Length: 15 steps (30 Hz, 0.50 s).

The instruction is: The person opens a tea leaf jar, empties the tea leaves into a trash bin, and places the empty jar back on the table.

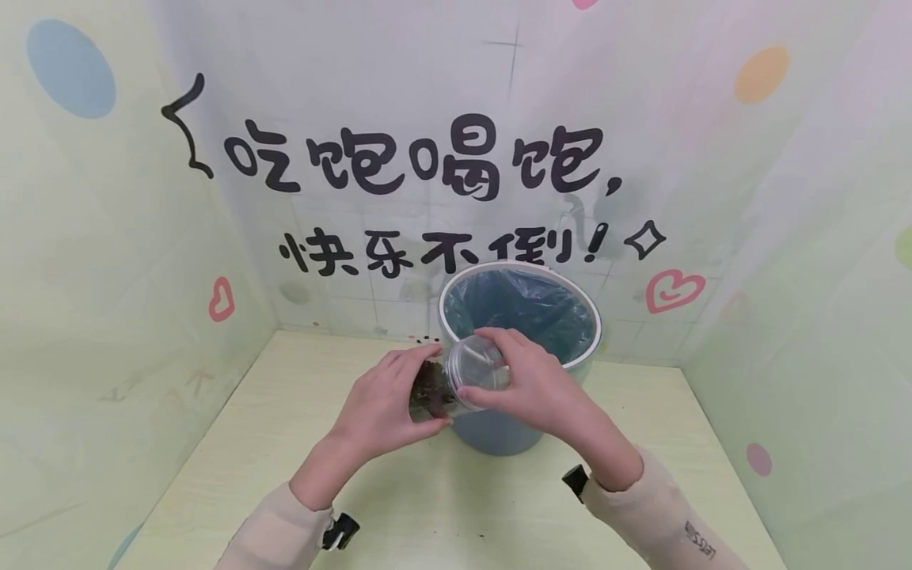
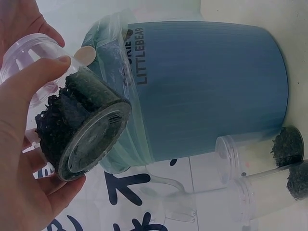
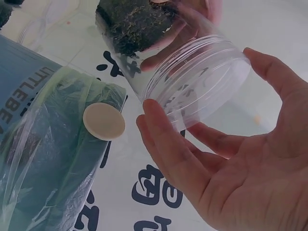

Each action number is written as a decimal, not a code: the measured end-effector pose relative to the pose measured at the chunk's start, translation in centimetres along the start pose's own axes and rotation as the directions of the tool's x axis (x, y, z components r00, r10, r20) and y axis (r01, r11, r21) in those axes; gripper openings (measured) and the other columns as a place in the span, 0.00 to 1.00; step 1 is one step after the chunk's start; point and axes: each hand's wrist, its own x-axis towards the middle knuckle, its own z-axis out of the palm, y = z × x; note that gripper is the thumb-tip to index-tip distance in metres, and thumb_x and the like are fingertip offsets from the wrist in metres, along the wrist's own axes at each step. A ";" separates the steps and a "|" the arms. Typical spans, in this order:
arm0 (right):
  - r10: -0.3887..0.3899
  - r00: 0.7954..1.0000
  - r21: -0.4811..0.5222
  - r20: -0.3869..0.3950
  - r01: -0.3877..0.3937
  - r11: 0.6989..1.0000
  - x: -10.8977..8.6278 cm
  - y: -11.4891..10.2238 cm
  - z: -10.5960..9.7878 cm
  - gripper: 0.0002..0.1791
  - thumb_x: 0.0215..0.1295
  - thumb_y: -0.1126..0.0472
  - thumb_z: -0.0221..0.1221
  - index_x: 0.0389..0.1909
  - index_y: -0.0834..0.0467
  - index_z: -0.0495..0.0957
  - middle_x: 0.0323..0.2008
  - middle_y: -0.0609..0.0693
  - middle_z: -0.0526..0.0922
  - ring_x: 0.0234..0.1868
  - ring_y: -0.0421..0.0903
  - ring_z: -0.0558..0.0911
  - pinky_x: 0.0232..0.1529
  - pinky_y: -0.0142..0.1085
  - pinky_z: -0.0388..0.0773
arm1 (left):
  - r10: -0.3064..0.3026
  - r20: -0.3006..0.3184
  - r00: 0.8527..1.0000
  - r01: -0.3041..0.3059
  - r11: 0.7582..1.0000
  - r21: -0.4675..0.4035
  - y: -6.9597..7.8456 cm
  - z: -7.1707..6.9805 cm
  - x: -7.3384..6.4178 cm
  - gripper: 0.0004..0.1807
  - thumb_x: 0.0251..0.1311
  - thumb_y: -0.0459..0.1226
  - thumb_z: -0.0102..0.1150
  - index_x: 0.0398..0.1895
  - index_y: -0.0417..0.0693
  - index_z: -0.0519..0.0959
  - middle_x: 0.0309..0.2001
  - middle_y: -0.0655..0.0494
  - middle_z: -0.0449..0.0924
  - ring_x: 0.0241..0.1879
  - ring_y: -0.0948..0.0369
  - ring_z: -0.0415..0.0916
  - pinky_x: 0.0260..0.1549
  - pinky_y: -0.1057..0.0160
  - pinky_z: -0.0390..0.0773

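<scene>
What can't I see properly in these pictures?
Dark stuff in the held jar: head view, partly behind the left hand.
Floor inside the bin: head view, hidden by bag.
Base of another jar: left wrist view, cut off by the right edge.
Sleeve lettering: head view, blurred.

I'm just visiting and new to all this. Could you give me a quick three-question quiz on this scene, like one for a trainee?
1. True or false: the left hand grips the bin.
2. What do the contents of the jar look like?
A) white powder
B) dark, crumpled flakes
C) bright red beads
3. Which word on the bin's side reads in full in the left wrist view?

Key: 1. False; it holds the jar. 2. B. 3. LITTLEBEAR.
</scene>
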 end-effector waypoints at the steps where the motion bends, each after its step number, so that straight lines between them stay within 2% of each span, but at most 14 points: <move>1: -0.015 1.000 0.006 0.000 0.015 1.000 0.0 0.1 0.0 0.42 0.56 0.41 0.69 0.70 0.52 0.67 0.62 0.51 0.76 0.52 0.49 0.81 0.47 0.45 0.83 | 0.001 0.001 1.000 -0.001 1.000 -0.002 0.0 0.0 0.0 0.52 0.40 0.58 0.77 0.70 0.53 0.66 0.60 0.54 0.78 0.58 0.55 0.77 0.47 0.53 0.84; 7: -0.079 0.996 0.072 -0.048 0.082 0.994 -0.3 0.4 -0.8 0.43 0.55 0.50 0.71 0.70 0.53 0.64 0.65 0.52 0.73 0.54 0.51 0.79 0.44 0.41 0.83 | -0.031 0.014 0.999 0.032 0.999 -0.031 -0.4 0.0 -0.4 0.52 0.40 0.56 0.78 0.71 0.54 0.65 0.61 0.54 0.77 0.58 0.55 0.76 0.47 0.52 0.84; 11: -0.081 0.993 0.099 -0.080 0.089 0.991 -0.5 0.7 -1.6 0.43 0.55 0.53 0.71 0.71 0.52 0.63 0.66 0.51 0.71 0.58 0.52 0.78 0.48 0.44 0.84 | -0.059 0.012 0.998 0.060 0.998 -0.033 -0.9 0.0 -0.8 0.53 0.39 0.56 0.79 0.71 0.53 0.65 0.61 0.53 0.77 0.58 0.55 0.76 0.48 0.51 0.84; 15: -0.070 0.995 0.104 -0.070 0.077 0.992 -0.5 1.1 -2.0 0.43 0.56 0.53 0.70 0.71 0.52 0.63 0.67 0.50 0.70 0.59 0.52 0.78 0.49 0.46 0.84 | -0.067 0.014 0.998 0.068 0.997 -0.029 -1.0 0.0 -0.8 0.53 0.39 0.57 0.78 0.71 0.54 0.65 0.62 0.53 0.77 0.58 0.54 0.77 0.48 0.50 0.84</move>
